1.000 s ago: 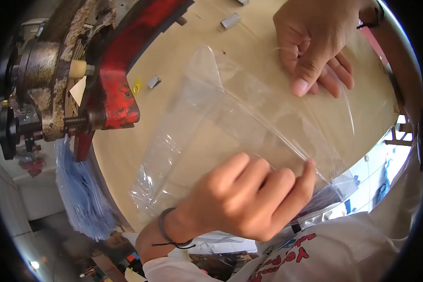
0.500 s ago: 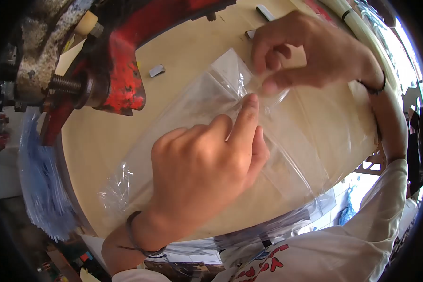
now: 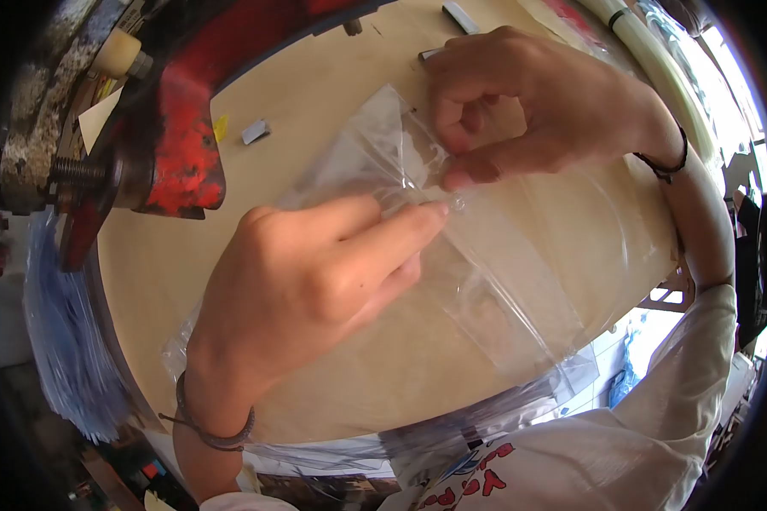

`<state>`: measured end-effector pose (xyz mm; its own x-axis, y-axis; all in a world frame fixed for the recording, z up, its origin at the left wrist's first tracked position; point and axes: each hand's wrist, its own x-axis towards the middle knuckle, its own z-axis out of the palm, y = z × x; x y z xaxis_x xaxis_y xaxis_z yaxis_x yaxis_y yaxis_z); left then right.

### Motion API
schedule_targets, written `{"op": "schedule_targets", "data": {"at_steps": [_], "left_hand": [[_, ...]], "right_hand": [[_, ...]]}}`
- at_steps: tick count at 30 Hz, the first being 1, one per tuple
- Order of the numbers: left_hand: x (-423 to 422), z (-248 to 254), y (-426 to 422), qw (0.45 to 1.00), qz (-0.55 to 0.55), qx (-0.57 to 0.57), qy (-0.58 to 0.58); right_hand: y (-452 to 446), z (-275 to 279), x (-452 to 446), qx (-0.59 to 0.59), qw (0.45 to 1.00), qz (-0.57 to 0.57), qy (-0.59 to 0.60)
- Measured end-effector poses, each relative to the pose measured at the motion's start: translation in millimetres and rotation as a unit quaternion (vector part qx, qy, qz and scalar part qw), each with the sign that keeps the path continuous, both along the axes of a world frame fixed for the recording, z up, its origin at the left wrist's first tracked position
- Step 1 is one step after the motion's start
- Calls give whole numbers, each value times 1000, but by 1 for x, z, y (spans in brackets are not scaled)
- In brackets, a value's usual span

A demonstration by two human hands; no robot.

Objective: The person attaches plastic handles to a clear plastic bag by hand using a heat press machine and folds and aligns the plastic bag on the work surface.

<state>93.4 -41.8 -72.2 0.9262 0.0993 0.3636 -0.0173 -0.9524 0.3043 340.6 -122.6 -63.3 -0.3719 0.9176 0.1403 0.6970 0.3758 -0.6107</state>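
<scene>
Compared with a second ago, we have our left hand (image 3: 307,281) higher and farther left, off the lower right stretch of the fold in the clear plastic (image 3: 520,281) and at its upper part near the middle of the frame. Our right hand (image 3: 537,98) has come down and leftward from the upper right, so its thumb is now just beside our left fingertips. Creases now gather at that spot. Since half a second ago, our left index finger has swung from pointing upward to pointing rightward. The red metal arm (image 3: 187,162) now sits farther left in our view.
</scene>
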Motion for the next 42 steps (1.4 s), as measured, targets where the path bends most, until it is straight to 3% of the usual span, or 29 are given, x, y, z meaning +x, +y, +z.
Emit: {"op": "schedule_targets", "data": {"at_steps": [16, 42], "left_hand": [[0, 10, -4, 998, 12, 44, 45], [1, 14, -11, 995, 21, 63, 72]], "right_hand": [[0, -5, 1, -12, 999, 1, 52], [-4, 5, 0, -28, 999, 0, 19]]}}
